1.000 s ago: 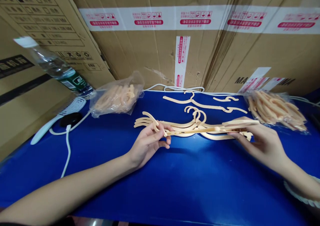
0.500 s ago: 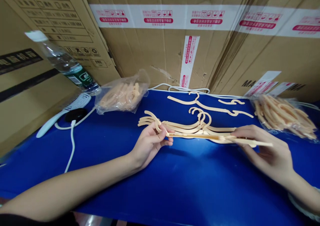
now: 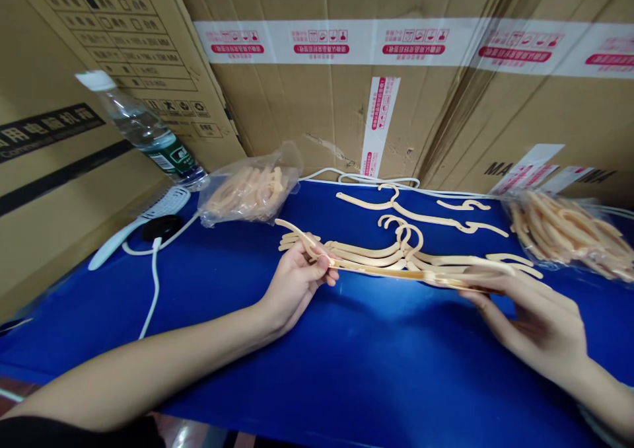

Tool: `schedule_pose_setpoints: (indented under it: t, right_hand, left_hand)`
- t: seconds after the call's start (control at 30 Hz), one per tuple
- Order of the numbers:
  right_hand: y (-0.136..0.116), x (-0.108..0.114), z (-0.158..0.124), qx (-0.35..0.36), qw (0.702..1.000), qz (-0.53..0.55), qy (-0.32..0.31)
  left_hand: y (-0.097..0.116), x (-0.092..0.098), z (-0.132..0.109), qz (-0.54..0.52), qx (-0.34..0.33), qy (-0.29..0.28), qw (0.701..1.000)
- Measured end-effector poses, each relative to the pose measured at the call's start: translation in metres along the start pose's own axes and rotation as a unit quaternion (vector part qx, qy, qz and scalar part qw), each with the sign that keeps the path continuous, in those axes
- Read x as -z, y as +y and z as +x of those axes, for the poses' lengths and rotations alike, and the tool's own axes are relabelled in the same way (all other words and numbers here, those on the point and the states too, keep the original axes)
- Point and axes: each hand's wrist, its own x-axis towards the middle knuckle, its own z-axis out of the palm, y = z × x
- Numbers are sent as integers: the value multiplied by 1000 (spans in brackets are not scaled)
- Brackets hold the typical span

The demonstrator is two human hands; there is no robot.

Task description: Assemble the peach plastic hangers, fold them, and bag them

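Note:
A beige folding clothes hanger (image 3: 379, 272) is held edge-on between my two hands, above the table. My left hand (image 3: 302, 269) pinches it at its left joint, where an arm piece slants up and left. My right hand (image 3: 529, 316) grips the other end between thumb and fingers; that end is partly hidden and blurred. Just behind lie several like hangers (image 3: 369, 251) nested together, their hooks (image 3: 396, 226) pointing away. Farther back rest a single hanger (image 3: 426, 218) and a short loose hanger arm (image 3: 463, 205).
Clear bags of beige hanger pieces lie at left (image 3: 247, 193) and right (image 3: 569, 233). On the left are a water bottle (image 3: 153, 131), a pale hairbrush (image 3: 143, 223) and a black round device (image 3: 162, 227) with a white cable (image 3: 153, 283). Cardboard boxes (image 3: 297, 117) wall the blue table's (image 3: 347, 369) back.
The left arm piece of the held hanger has swung outward to the left. My right hand has turned its end, which no longer sticks out straight past the fingers. The view has shifted slightly.

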Motion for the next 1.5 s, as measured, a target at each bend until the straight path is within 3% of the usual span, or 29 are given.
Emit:
schedule_pose_setpoints:
  t: [0.23,0.47,0.57,0.63,0.7,0.73,0.8,0.87,0.9,0.93,1.0,1.23,1.5]
  right_hand:
    - [-6,2,0,-33,999,15,-4]
    - [-2,3,-7,-98,994,36,24]
    - [3,6,-6,-138,989,49,14]
    - [5,8,-4,-164,985,56,7]
    - [7,10,-1,-191,979,68,-4]
    - [7,11,0,-202,976,76,-12]
    - [7,12,2,-212,971,98,-40]
    - [7,11,2,-211,968,115,-70]
    - [7,10,1,-210,967,121,-83]
    - [7,10,1,-209,965,126,-97]
    - [10,8,-2,-205,962,135,-123]
    - [21,4,-7,-170,951,130,-223]
    - [21,5,-3,-89,963,32,-251]
  left_hand:
    - [0,-1,0,2,-19,5,1000]
    - [-3,-4,-1,-21,16,44,999]
    - [-7,-7,-8,11,38,4,999]
    - [-10,-8,-17,89,29,-66,993]
    - [-12,-8,-26,219,-46,-184,957]
    - [-13,-7,-30,290,-119,-252,916]
    - [-15,-5,-36,422,-293,-358,780]
    - [-17,-2,-40,517,-419,-391,635]
    - [-17,-1,-40,552,-450,-389,585]
    - [-18,0,-41,581,-461,-380,553]
    - [-18,1,-41,617,-453,-364,530]
    - [-17,-1,-38,668,-415,-326,524]
    - [-24,5,-37,687,-383,-322,527]
